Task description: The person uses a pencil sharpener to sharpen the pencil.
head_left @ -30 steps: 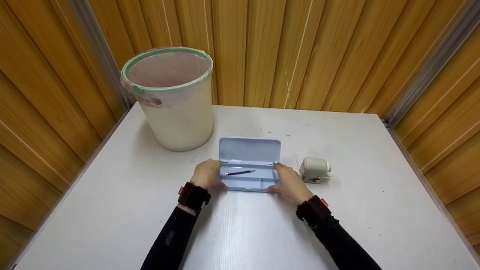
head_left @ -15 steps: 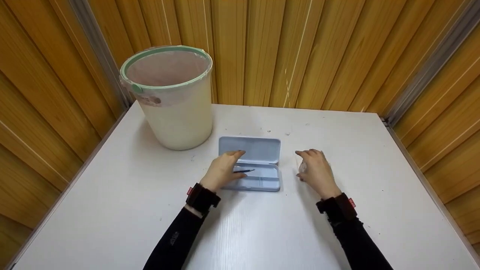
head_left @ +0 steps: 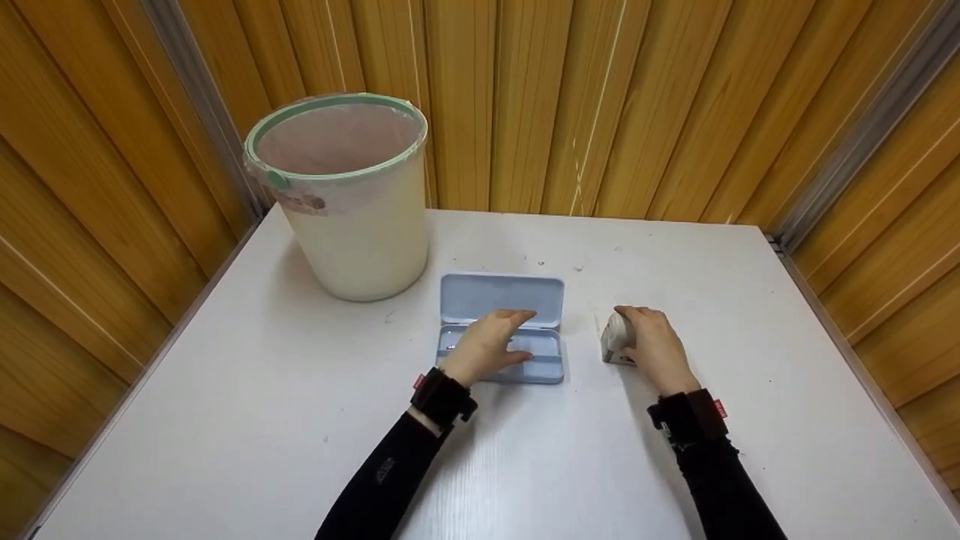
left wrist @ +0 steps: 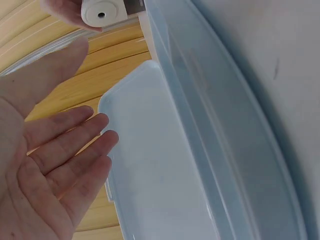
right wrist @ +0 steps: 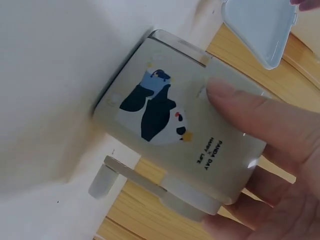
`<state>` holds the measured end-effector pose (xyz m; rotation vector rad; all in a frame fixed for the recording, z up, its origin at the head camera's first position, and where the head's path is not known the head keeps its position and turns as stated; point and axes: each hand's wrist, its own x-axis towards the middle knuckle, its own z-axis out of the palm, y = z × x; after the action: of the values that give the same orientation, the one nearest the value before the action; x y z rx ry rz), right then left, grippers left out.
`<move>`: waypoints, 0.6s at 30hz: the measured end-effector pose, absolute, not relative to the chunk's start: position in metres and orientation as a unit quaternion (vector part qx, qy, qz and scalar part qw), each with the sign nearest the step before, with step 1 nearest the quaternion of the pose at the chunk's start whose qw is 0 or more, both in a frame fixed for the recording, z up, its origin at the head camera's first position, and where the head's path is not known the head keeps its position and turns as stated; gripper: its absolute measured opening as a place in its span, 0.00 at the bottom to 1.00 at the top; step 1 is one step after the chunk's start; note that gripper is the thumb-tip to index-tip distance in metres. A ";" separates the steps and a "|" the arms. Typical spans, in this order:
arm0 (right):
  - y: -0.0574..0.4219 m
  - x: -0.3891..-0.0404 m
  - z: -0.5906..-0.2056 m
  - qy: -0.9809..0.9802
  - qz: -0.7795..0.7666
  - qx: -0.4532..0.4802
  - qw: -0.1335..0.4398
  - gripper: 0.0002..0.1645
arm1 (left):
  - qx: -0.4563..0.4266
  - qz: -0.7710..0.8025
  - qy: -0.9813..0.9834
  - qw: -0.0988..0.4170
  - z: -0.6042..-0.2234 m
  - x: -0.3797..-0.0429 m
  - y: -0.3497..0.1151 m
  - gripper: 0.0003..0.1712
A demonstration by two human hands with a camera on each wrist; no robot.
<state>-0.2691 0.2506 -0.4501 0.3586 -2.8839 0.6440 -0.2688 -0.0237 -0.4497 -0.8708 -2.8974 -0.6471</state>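
Observation:
A light blue pencil case (head_left: 501, 298) lies with its lid raised on the white table. My left hand (head_left: 486, 351) hovers over its tray, fingers extended and thumb apart, holding nothing. The pencil in the tray is mostly hidden behind this hand; only its end (head_left: 451, 347) shows. To the right, my right hand (head_left: 660, 352) grips a beige crank pencil sharpener (head_left: 613, 341). In the right wrist view, the sharpener (right wrist: 165, 110) has a panda print and a side crank (right wrist: 135, 175); my thumb (right wrist: 250, 107) presses its printed face, and the other fingers go behind it.
A tall cream bin (head_left: 360, 240) with a green rim and a plastic liner stands at the back left of the white table (head_left: 525, 465). Wood-patterned panels (head_left: 517, 105) enclose the back and both sides.
My hands have left the sides of the pencil case. The left moved right over the tray; the right went right and took hold of the pencil sharpener.

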 end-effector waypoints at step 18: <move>0.246 -0.267 -0.433 -0.967 0.224 0.104 0.064 0.34 | -0.305 -0.215 -0.926 0.049 -0.450 -0.264 -0.014 0.34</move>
<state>-0.2673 0.2463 -0.4332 0.3129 -2.9188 0.6770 -0.2644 -0.0145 -0.4495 -0.9297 -2.8229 -0.6553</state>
